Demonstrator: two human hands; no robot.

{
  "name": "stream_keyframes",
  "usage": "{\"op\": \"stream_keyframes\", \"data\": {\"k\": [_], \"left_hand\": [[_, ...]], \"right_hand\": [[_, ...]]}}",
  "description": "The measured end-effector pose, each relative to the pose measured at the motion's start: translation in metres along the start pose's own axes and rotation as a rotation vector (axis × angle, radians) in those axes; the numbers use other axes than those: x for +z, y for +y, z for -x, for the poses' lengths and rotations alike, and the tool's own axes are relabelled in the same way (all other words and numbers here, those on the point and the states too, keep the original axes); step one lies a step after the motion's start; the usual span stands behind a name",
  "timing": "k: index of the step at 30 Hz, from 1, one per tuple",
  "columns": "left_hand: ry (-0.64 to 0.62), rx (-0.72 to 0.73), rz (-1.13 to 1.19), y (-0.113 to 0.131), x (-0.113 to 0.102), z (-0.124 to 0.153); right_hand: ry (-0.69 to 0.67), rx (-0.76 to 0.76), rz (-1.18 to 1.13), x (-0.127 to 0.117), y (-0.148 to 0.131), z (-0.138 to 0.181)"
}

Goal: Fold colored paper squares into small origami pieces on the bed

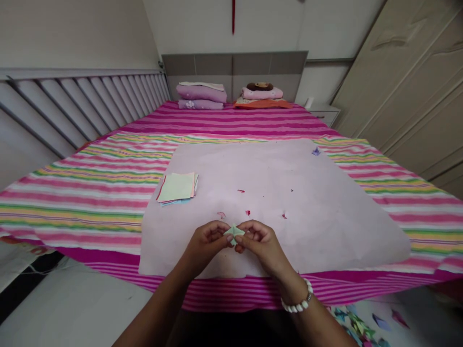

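Note:
A small piece of pale green folded paper [234, 232] is pinched between my two hands, just above the near part of the large pale sheet [289, 241]. My left hand [213, 235] grips its left side with thumb and fingers. On the right side, my right hand [258, 237] pinches it the same way, a white beaded bracelet [299, 303] around that wrist. Creases run toward the paper's middle. The fingertips behind it are partly hidden. Beyond the hands lie small red scraps [248, 212] on the sheet.
To the left is a stack of square coloured papers [177, 187], pale green on top. A purple folded paper piece [316, 151] rests at the sheet's far right corner. Several folded paper pieces [356, 323] lie on the floor at lower right. Folded bedding [201, 94] sits by the headboard.

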State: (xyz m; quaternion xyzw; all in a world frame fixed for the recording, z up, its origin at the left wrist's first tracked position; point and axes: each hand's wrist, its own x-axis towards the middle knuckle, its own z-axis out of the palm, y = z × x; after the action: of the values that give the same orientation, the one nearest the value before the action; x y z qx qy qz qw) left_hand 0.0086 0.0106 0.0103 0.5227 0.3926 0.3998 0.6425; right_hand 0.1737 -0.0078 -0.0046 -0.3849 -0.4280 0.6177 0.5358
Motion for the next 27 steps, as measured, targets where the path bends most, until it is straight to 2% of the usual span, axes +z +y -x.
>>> {"op": "stream_keyframes", "data": {"k": [6, 18, 27], "left_hand": [[0.106, 0.020, 0.019, 0.002, 0.007, -0.001], [0.086, 0.039, 0.113, -0.008, 0.007, 0.001], [0.154, 0.005, 0.033, 0.003, 0.013, 0.001]], "right_hand": [[0.012, 0.024, -0.096, 0.001, 0.001, -0.001], [0.049, -0.017, -0.152, 0.004, -0.002, -0.001], [-0.055, -0.089, -0.048, 0.000, 0.000, 0.003]]}}
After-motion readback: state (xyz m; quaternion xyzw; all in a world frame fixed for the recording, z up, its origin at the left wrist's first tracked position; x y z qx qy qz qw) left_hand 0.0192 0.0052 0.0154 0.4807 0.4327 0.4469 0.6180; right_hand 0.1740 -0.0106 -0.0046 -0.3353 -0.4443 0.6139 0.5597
